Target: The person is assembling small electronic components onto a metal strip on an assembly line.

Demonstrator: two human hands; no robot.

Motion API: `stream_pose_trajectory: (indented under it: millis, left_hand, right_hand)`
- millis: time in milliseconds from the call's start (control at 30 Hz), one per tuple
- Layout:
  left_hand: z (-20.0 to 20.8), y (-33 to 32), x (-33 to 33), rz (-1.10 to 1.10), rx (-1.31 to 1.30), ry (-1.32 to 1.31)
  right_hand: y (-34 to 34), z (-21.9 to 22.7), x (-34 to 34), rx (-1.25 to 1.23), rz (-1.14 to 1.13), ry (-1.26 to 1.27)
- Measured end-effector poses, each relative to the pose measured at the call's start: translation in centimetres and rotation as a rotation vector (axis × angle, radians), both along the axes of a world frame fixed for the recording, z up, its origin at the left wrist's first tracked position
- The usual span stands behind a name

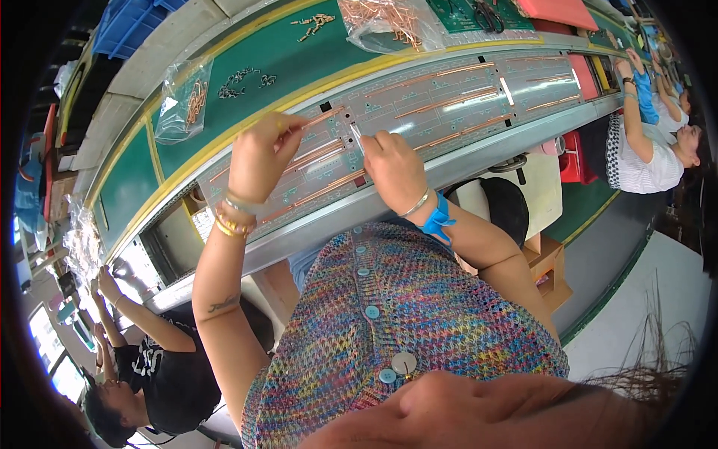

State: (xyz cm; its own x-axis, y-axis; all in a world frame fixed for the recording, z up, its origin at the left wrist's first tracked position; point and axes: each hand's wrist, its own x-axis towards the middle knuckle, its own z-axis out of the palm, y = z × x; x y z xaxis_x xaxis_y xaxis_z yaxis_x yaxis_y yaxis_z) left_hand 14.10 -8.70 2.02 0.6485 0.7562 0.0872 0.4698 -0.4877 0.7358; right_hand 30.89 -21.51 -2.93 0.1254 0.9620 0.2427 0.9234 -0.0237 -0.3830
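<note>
My left hand (pixel 258 157) is closed, thumb and fingertips pinching the near end of a thin copper-coloured strip (pixel 323 117) above a long grey metal plate (pixel 389 114). Closed too is my right hand (pixel 395 170), with slim silver tweezers (pixel 356 138) in its fingers. Their tips point at the plate, a little right of the strip's far end. Printed outlines cover the plate, and several long copper strips (pixel 467 99) lie in rows along it. Whether the pinched strip touches the plate, I cannot tell.
Beyond the metal rail, a green bench holds a bag of copper pieces (pixel 385 22), a smaller bag (pixel 196 101), loose dark metal parts (pixel 243 82) and scissors (pixel 488 16). Co-workers sit left (pixel 161 359) and right (pixel 649 150). A black stool (pixel 505 213) stands behind the rail.
</note>
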Motion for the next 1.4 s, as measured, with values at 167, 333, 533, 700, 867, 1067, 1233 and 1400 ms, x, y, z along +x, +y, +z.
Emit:
stream_pose_trajectory:
  millis: [167,333,533,700,867,1067,1233,1400]
  left_hand:
    - [-2.1,-3.2,-1.4,-0.110,0.136,-0.044]
    - [-2.9,-5.6,-0.3,-0.261,0.128,-0.163]
    - [-3.4,-5.2,1.3,-0.245,0.448,0.108]
    - [-5.0,-5.0,1.4,-0.361,0.569,0.290]
    - [-4.6,-5.1,1.8,-0.364,0.579,0.315]
    - [-4.3,-4.4,1.7,-0.227,0.488,0.202]
    - [-4.3,-3.4,2.5,-0.220,0.463,0.195]
    - [-4.6,-3.3,2.7,-0.293,0.498,0.263]
  right_hand:
    - [-1.5,2.0,-0.4,-0.021,0.050,0.032]
    - [-3.4,2.7,-0.1,0.011,0.219,0.217]
    - [-4.1,2.6,2.0,-0.061,0.140,0.226]
    - [-3.4,2.4,2.7,0.039,0.027,0.192]
    - [-2.2,1.7,1.8,0.119,0.028,0.148]
    - [-0.8,0.8,1.1,0.128,0.046,0.131]
    - [-0.1,0.4,0.5,0.103,0.024,0.064]
    - [-0.1,0.1,-0.3,0.036,-0.002,-0.007]
